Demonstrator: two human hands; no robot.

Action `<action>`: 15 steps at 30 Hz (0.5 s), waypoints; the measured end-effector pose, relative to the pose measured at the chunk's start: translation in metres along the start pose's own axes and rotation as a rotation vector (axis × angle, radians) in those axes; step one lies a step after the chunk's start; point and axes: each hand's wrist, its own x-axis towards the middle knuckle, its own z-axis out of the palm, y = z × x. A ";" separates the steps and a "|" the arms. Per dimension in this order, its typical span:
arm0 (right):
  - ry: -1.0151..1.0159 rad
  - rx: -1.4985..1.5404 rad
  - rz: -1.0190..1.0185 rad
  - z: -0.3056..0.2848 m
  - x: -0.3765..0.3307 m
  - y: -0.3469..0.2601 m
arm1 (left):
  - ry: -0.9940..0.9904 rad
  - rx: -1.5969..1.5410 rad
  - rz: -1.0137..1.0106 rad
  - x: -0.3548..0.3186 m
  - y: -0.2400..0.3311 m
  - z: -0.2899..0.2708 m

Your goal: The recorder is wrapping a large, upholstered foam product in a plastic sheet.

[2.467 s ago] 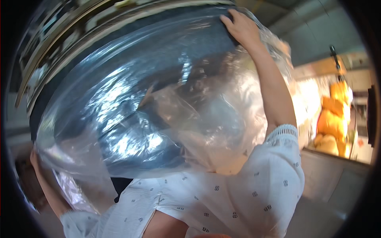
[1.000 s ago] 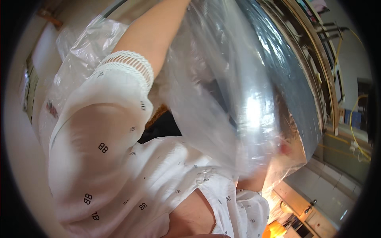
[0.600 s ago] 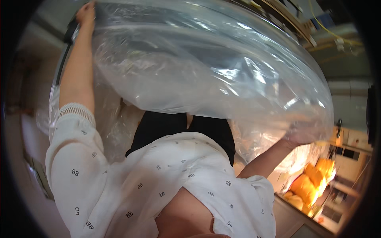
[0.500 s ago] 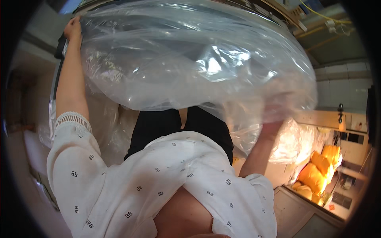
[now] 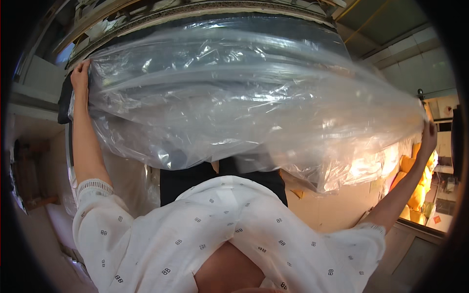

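A large sheet of clear plastic film [image 5: 234,102] stretches across the view between my two hands, wrinkled and shiny. At the far left, my left hand [image 5: 81,75] is closed on one corner of the film. Out at the right, my right hand [image 5: 429,134] grips the opposite end, its arm reaching wide. The film sags in the middle toward my lap. Its right half is smeared by motion. I cannot tell whether it is a single layer or a bag.
A dark surface [image 5: 273,23] lies under the film's far side, with a speckled edge strip [image 5: 195,12] beyond it. More crumpled plastic [image 5: 361,168] hangs at the right. Yellow bundles [image 5: 417,195] glow in warm light at the far right, near white tiled walls [image 5: 405,56].
My right hand has swung out to the right, drawing the film wide and flatter. The billowing bulge has gone down. My left hand keeps its hold and appears slightly lower.
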 end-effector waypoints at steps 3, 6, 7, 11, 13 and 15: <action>0.404 -0.480 -0.318 0.045 0.036 -0.094 | 0.151 0.124 -0.080 0.008 -0.035 -0.012; 0.235 0.286 -0.699 0.122 -0.064 -0.204 | 0.266 0.232 -0.203 0.013 -0.057 -0.024; 0.228 0.000 -0.980 0.163 -0.102 -0.219 | 0.264 0.210 -0.152 0.014 -0.065 -0.039; -0.359 -0.707 -0.663 0.225 -0.138 -0.173 | 0.142 0.368 -0.077 0.012 -0.124 -0.089; -0.702 -0.151 -0.566 0.237 -0.123 -0.147 | 0.099 0.405 -0.089 0.005 -0.141 -0.100; -0.707 0.106 -0.373 0.239 -0.121 -0.176 | 0.110 0.334 -0.057 0.000 -0.139 -0.109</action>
